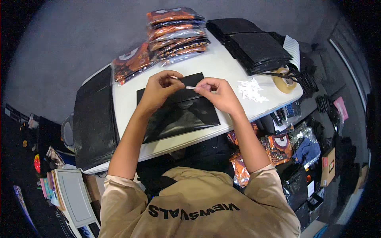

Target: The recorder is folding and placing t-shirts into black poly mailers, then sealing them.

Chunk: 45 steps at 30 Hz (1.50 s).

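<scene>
White and thin, a narrow strip of peel-off backing (190,87) sat pinched between our fingertips, and that was where the action was! Our left hand (160,88) had thumb and forefinger closed on the strip's left end, while our right hand (216,93) gripped the right end, the remaining fingers curled in. Both hands hovered over the upper edge of a glossy black plastic mailer bag (178,113) that lay flat on the white tabletop (222,65), just in front of us. Moving outward, a scatter of torn white backing strips (251,89) lay near our right hand, and beyond it a roll of clear packing tape (285,81) rested at the table's right end. A fanned stack of black mailer bags (254,45) covered the far right corner. At the far edge we had a pile of orange-and-black garments in clear plastic packets (176,31), with one more packet (133,63) beside it. A black plastic sheet (94,119) draped over the left end.
</scene>
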### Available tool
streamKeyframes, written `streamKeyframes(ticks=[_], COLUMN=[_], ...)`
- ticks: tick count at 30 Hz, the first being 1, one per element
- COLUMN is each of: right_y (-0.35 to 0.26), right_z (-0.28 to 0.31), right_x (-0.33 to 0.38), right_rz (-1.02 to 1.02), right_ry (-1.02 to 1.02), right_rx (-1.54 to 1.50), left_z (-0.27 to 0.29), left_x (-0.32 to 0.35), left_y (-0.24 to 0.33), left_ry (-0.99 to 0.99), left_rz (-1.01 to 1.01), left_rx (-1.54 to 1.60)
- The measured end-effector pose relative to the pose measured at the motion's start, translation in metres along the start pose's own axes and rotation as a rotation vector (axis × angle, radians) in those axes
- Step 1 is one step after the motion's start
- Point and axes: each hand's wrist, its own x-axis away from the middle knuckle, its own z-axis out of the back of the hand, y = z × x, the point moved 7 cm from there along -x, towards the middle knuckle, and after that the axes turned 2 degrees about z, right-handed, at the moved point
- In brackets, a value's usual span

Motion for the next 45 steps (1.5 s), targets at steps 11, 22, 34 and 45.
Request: streamKeyframes(ticks=[11, 22, 34, 45], right_y=[0.014, -0.003, -0.009, -0.007], right_z=[-0.070, -0.076, -0.074, -0.075], right_x=[-0.041, -0.026, -0.021, -0.021], right_rz=[-0.060, 0.227, 0.309, 0.310], right_ry=[-0.218, -0.191, -0.176, -0.182], right_rx=[0.081, 0.415, 0.430, 0.473], left_z=[0.055, 0.067, 0.050, 0.056], left_x=[0.020, 0.033, 0.031, 0.035], left_y=[-0.020, -0.044, -0.041, -0.034], left_ry=[0.028, 0.063, 0.047, 0.038], left_rz=[0.024, 0.127, 0.023, 0.002], left_rx=[-0.496, -0.571, -0.750, -0.721])
